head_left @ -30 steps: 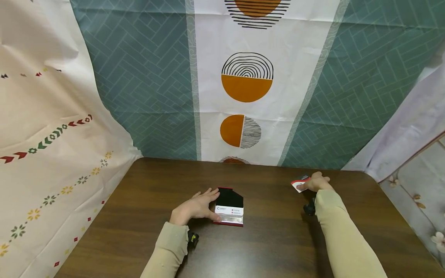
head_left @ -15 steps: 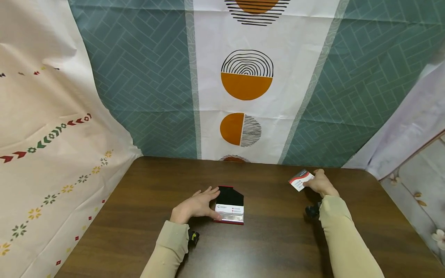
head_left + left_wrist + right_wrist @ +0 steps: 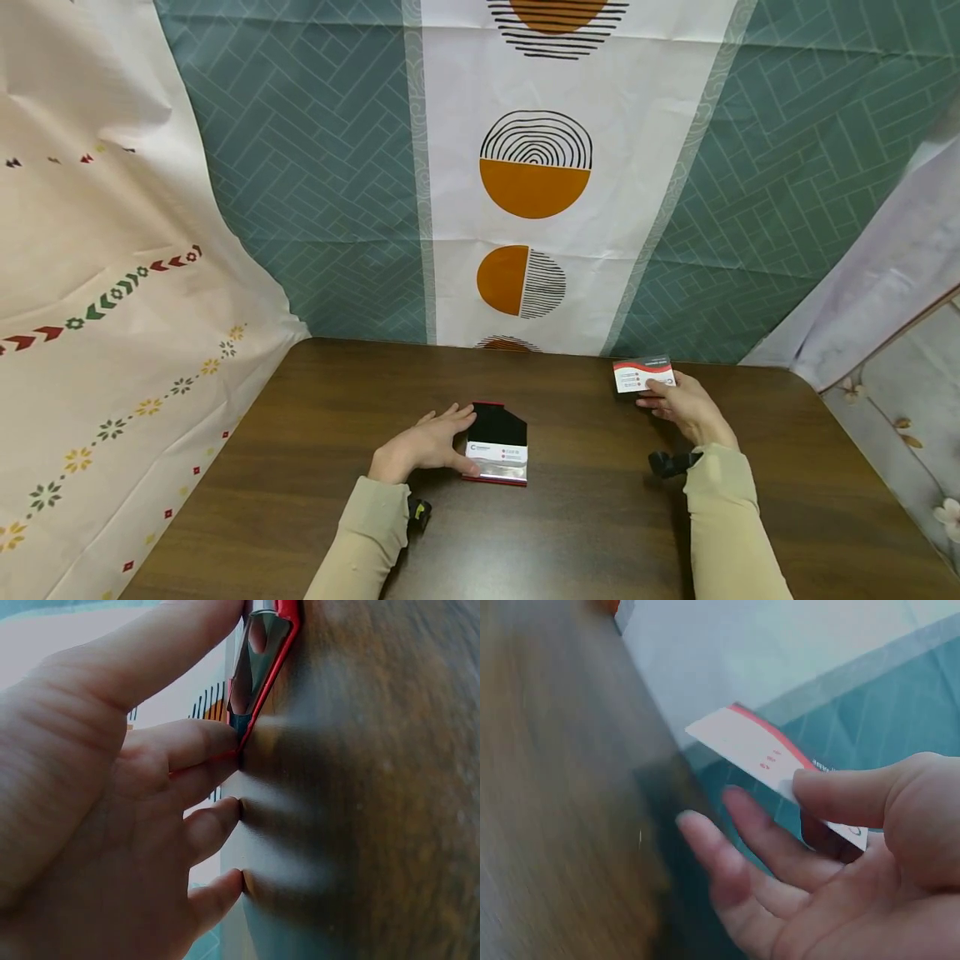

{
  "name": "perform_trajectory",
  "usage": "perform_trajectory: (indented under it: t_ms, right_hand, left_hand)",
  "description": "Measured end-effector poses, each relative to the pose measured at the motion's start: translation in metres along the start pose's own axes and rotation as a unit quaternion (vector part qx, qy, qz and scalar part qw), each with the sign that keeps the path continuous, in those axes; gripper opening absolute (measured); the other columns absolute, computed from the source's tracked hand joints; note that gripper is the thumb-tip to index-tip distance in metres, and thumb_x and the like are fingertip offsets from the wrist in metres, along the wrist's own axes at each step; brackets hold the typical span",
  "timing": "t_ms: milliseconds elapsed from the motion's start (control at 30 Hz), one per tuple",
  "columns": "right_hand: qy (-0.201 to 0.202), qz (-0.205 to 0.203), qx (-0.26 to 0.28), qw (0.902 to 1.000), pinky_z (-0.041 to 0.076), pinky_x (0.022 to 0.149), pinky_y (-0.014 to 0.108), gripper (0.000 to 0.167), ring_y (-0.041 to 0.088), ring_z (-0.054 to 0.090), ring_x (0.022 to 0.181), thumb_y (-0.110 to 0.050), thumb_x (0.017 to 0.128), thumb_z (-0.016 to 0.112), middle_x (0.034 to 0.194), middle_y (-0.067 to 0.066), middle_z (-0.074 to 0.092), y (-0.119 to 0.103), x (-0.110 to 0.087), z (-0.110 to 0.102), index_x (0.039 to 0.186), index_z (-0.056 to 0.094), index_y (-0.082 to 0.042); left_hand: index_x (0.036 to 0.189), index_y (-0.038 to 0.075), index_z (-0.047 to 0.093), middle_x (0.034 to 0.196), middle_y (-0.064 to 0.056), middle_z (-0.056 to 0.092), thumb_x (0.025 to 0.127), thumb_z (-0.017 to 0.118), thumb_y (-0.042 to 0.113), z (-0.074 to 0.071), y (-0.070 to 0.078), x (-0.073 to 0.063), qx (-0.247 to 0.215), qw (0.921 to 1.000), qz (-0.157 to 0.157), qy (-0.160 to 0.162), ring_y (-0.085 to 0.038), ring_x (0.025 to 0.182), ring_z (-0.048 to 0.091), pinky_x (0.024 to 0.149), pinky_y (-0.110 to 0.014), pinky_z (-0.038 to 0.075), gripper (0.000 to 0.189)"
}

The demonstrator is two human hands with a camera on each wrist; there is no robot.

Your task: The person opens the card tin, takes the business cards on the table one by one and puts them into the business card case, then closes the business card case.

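My right hand (image 3: 692,408) pinches a business card (image 3: 633,377) between thumb and fingers, raised above the table at the back right. White with a red and dark band, the card (image 3: 761,754) sticks out past the thumb in the right wrist view. My left hand (image 3: 422,448) rests spread beside an opened business card case (image 3: 497,425), its thumb at the near left corner and its index finger at the left edge. The case has a black lining, red edges and a shiny metal front, with a white card showing. In the left wrist view, fingertips (image 3: 232,889) touch the table.
A dark brown wooden table (image 3: 570,525) lies under both hands. Behind it hangs a teal and white patterned cloth (image 3: 337,208), with a cream cloth (image 3: 112,275) at the left and pale cloth at the right. Each wrist wears a small black camera (image 3: 672,463).
My right hand has lifted the card from the table, turned it level and brought it slightly left. My left hand and the case stay where they were.
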State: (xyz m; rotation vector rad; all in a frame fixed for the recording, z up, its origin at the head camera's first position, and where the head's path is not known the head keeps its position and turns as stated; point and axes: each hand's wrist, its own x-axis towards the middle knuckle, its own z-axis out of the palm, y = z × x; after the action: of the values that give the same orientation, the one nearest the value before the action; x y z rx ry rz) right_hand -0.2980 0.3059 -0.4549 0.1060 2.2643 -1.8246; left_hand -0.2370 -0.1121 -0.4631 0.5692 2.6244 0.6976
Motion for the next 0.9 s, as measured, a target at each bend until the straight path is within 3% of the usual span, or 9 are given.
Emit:
perform_trajectory:
  t_ms: [100, 200, 400, 500, 600, 733, 900]
  right_hand:
    - [-0.011, -0.013, 0.038, 0.9991, 0.056, 0.075, 0.027, 0.050, 0.019, 0.070, 0.095, -0.014, 0.105, 0.045, 0.115, 0.016, 0.065, -0.006, -0.006, 0.009, 0.143, 0.024, 0.010]
    - [0.004, -0.017, 0.048, 0.9987, 0.055, 0.067, 0.024, 0.041, 0.017, 0.071, 0.087, -0.012, 0.104, 0.047, 0.108, 0.017, 0.069, -0.011, -0.011, 0.020, 0.135, 0.029, 0.008]
    - [0.040, -0.032, -0.001, 0.9987, 0.045, 0.056, 0.025, 0.031, 0.010, 0.066, 0.063, -0.010, 0.099, 0.056, 0.081, 0.002, 0.067, -0.019, -0.021, 0.045, 0.123, 0.041, 0.004]
    - [0.053, -0.048, -0.021, 0.9972, 0.042, 0.052, 0.024, 0.029, 0.011, 0.060, 0.056, -0.007, 0.096, 0.060, 0.074, 0.001, 0.064, -0.021, -0.024, 0.060, 0.118, 0.047, 0.005]
    - [0.055, -0.080, -0.058, 0.9936, 0.041, 0.050, 0.024, 0.023, 0.014, 0.057, 0.055, -0.003, 0.092, 0.065, 0.071, 0.003, 0.062, -0.026, -0.025, 0.079, 0.110, 0.056, 0.007]
    - [0.038, -0.123, -0.120, 0.9844, 0.048, 0.057, 0.028, 0.016, 0.018, 0.056, 0.065, -0.001, 0.088, 0.069, 0.077, 0.007, 0.060, -0.036, -0.027, 0.104, 0.100, 0.065, 0.008]
    - [0.014, -0.126, -0.155, 0.9798, 0.047, 0.055, 0.030, 0.013, 0.033, 0.063, 0.071, -0.004, 0.095, 0.061, 0.083, 0.012, 0.065, -0.048, -0.030, 0.130, 0.106, 0.060, 0.002]
  left_hand:
    - [0.150, 0.005, 0.038, 0.159, -0.006, 0.026, 0.078, 0.081, 0.043, 0.001, -0.001, 0.000, -0.002, 1.0000, 0.000, -0.002, -0.028, 0.148, 0.013, 0.118, -0.051, 0.008, 0.093]
    - [0.151, 0.007, 0.036, 0.159, -0.004, 0.025, 0.078, 0.081, 0.043, 0.002, -0.002, 0.000, 0.001, 1.0000, -0.001, -0.002, -0.026, 0.148, 0.013, 0.118, -0.050, 0.008, 0.093]
    - [0.151, 0.007, 0.037, 0.159, -0.004, 0.026, 0.078, 0.081, 0.044, 0.002, -0.004, 0.002, 0.001, 1.0000, -0.001, -0.001, -0.026, 0.148, 0.014, 0.118, -0.050, 0.009, 0.093]
    - [0.151, 0.007, 0.037, 0.159, -0.004, 0.025, 0.078, 0.080, 0.045, 0.002, -0.005, 0.001, 0.003, 1.0000, 0.000, -0.001, -0.026, 0.148, 0.013, 0.118, -0.050, 0.009, 0.093]
    - [0.151, 0.007, 0.036, 0.160, -0.004, 0.025, 0.078, 0.080, 0.045, 0.002, -0.005, 0.000, 0.003, 1.0000, -0.001, 0.000, -0.026, 0.148, 0.013, 0.118, -0.050, 0.008, 0.094]
    - [0.151, 0.006, 0.036, 0.160, -0.005, 0.025, 0.078, 0.081, 0.044, 0.003, -0.005, -0.002, 0.002, 1.0000, -0.001, -0.003, -0.027, 0.148, 0.013, 0.118, -0.051, 0.008, 0.094]
    - [0.151, 0.005, 0.037, 0.159, -0.006, 0.026, 0.077, 0.081, 0.043, 0.002, -0.003, -0.001, 0.000, 1.0000, 0.005, 0.001, -0.028, 0.148, 0.014, 0.118, -0.051, 0.009, 0.094]
